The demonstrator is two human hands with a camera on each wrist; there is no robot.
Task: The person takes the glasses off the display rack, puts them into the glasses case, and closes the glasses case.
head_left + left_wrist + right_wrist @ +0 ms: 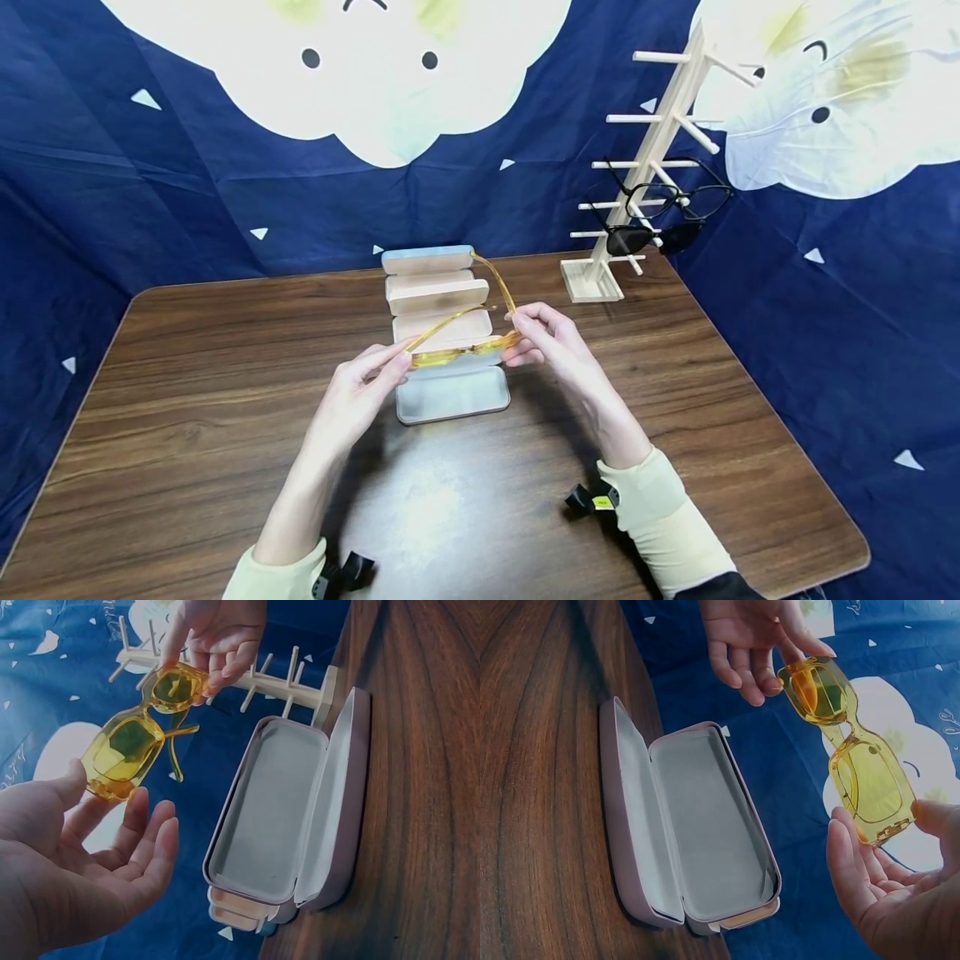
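A pair of yellow see-through glasses is held up between both hands, with its arms unfolded and pointing away from me. My left hand pinches the left end of the frame between thumb and fingers. At the opposite end, my right hand pinches the right corner near the hinge. Both yellow lenses show in the left wrist view, where the glasses are tilted. Below and behind them on the table lies an open glasses case of several compartments; its nearest grey-lined box holds nothing.
At the back right of the wooden table stands a wooden display rack with pegs sticking out on both sides. Black-framed glasses and dark sunglasses hang on it. Blue cloth with white clouds closes the back and sides.
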